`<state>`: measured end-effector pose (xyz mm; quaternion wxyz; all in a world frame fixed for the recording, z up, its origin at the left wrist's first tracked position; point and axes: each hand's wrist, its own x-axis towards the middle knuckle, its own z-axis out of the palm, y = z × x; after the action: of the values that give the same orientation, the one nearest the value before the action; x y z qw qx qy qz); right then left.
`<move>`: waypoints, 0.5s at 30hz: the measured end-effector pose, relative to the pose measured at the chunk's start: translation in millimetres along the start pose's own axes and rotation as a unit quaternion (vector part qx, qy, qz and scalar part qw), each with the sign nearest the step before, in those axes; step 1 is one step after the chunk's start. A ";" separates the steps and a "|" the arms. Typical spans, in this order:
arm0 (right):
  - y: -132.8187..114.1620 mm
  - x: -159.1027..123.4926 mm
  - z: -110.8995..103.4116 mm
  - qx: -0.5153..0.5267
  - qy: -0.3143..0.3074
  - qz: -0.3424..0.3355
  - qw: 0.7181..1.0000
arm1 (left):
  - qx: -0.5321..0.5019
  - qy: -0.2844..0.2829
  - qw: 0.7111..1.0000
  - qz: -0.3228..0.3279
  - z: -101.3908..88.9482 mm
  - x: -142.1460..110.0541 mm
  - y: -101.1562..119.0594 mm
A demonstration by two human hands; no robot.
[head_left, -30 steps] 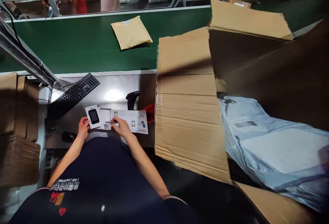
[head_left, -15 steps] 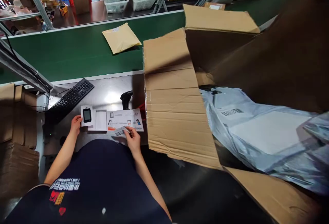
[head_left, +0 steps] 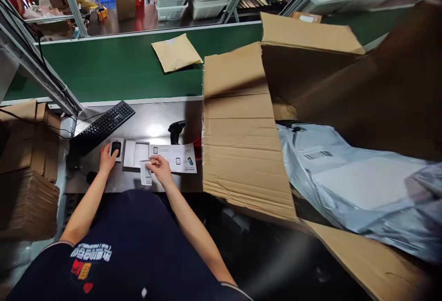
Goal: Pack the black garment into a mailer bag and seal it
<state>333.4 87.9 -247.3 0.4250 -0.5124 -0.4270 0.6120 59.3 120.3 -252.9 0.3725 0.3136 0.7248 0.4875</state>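
Note:
My left hand (head_left: 107,159) grips the left edge of a white card tray (head_left: 120,157) carrying a black watch-like device (head_left: 116,148); my thumb lies over the device. Between my fingers in my right hand (head_left: 161,170) is a small barcode label (head_left: 146,176), hanging down toward me. Behind the label lies an open white box (head_left: 130,153) on the metal table. Right of the box, a printed leaflet (head_left: 181,158) with small device pictures is spread flat, its left end partly covered by my right hand.
A black keyboard (head_left: 107,124) lies at the back left, and a barcode scanner (head_left: 176,130) stands behind the leaflet. A large open carton (head_left: 241,140) holding a grey plastic bag (head_left: 331,167) fills the right. On the green ledge rests a padded envelope (head_left: 177,53). Cardboard is stacked left.
My left thumb has moved onto the device. My right hand has shifted left over the box and leaflet, and the label has turned to hang downward. The view has swung left.

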 end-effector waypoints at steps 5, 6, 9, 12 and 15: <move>-8.6 18.5 48.9 -0.050 -0.079 0.006 0.996 | -0.015 -0.332 0.940 -0.080 -4.8 -56.3 27.2; -10.1 23.0 52.8 -0.067 -0.077 0.005 0.995 | -0.025 -0.322 0.942 -0.090 -8.2 -65.6 27.9; -27.8 40.8 39.7 -0.126 -0.006 -0.012 0.992 | -0.075 -0.185 0.975 -0.099 -30.7 -93.3 21.3; -68.2 64.9 -0.7 -0.172 0.131 -0.049 0.975 | -0.154 -0.073 0.974 -0.147 -59.9 -122.0 1.7; -99.7 89.3 -29.0 -0.174 0.226 -0.093 0.954 | -0.194 0.040 0.957 -0.210 -71.9 -133.1 -19.1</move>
<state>360.2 203.3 -178.6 0.4696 -0.6613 -0.4658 0.3538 66.7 -28.8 -221.9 0.4908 0.0562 0.6800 0.5418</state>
